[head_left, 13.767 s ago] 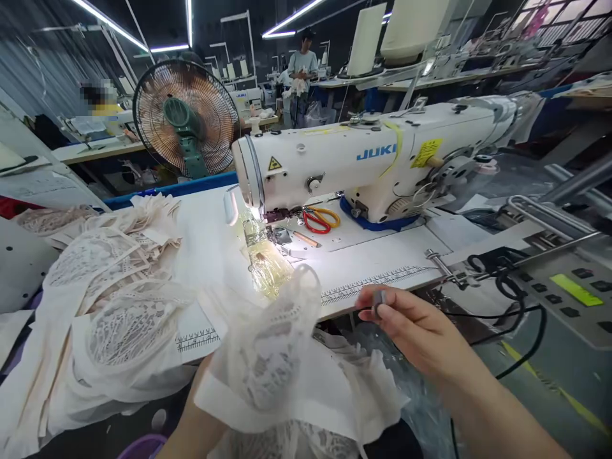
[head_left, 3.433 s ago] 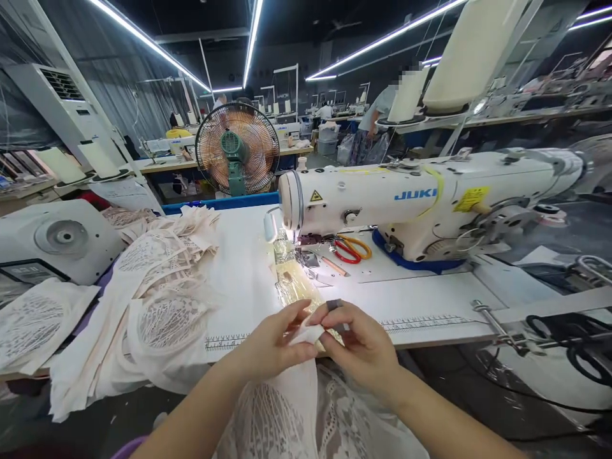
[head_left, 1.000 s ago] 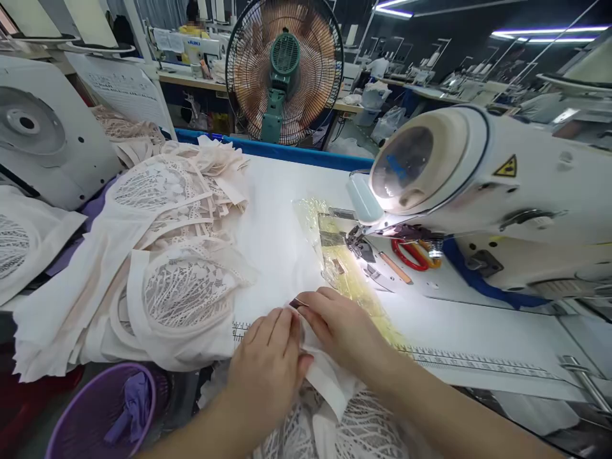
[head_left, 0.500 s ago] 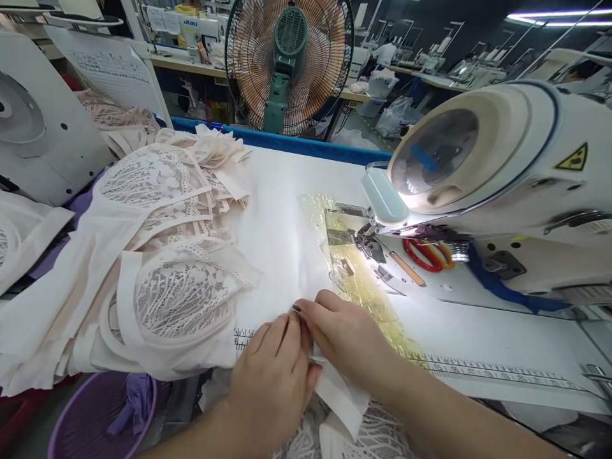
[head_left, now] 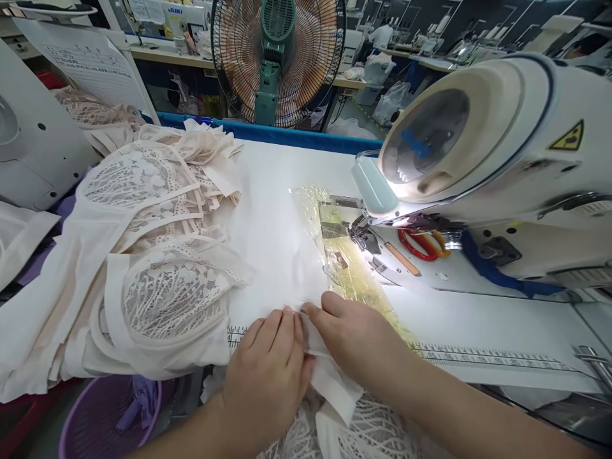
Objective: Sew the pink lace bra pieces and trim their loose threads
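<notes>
Behind a white tabletop (head_left: 268, 223), a workshop stretches back, with rows of sewing machines, plastic bags on the floor and 1 person in a white top (head_left: 382, 35) far off. A large fan (head_left: 271, 70) on a green stand faces the work area, just beyond the blue rear edge (head_left: 306, 136) of the tabletop. At right, the head of a white sewing machine (head_left: 502, 140) overhangs the surface, its lamp lighting a sheet of crinkled yellow film (head_left: 356, 274). Under the machine lie scissors with red and orange handles (head_left: 425, 256) and, just beside them, a slim tan-handled tool (head_left: 402, 259). A heap of off-white lace pieces (head_left: 167, 299) covers the left side; below it, a purple basket (head_left: 95, 440) holds purple cloth (head_left: 143, 401).

At the front edge, 2 bare hands meet at the fingertips. The left hand's grip (head_left: 268, 366) is closed, fingers together over an off-white lace garment (head_left: 377, 424). The right hand's grip (head_left: 356, 338) is curled tight, thumb and forefinger pinching the same cloth; the exact fold between the tips is hidden.

The garment starts at the fingertips on the tabletop and drops over the front edge toward the wearer. Its plain band (head_left: 337, 386) runs lengthwise from the fingertips, slanting down and rightward; the lace spreads below, cut off by the bottom of the view.
</notes>
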A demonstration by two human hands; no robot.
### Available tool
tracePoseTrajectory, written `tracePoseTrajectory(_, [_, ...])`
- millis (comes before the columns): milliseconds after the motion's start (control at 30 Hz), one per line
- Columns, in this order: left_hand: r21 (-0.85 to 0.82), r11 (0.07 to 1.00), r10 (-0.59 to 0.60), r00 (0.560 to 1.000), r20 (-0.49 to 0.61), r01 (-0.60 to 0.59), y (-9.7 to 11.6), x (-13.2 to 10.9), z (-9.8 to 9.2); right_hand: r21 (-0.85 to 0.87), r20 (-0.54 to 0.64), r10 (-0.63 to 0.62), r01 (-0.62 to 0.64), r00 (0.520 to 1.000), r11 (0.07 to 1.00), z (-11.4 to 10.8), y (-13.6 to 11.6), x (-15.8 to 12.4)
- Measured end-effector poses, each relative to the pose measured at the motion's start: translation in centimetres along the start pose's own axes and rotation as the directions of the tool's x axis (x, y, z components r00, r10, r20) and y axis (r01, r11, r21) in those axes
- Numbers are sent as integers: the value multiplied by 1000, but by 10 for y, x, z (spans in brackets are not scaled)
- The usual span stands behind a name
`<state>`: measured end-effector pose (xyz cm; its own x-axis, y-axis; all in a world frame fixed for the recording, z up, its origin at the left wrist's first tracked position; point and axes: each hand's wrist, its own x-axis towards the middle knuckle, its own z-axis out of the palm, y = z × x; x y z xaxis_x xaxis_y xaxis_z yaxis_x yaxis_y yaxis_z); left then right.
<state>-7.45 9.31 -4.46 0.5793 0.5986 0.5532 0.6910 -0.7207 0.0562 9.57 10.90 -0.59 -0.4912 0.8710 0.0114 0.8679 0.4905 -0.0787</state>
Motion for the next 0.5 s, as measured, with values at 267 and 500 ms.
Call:
tracePoseTrajectory(267, [30,999,17,1000,20,-18,-1,2,-1,128,-57,144,-136,988,982,-13,4,-16])
tracePoseTrajectory(500, [35,999,-15,998,66,12,-2,0,-2,257,-136,143,-104,980,961,-4,-3,2])
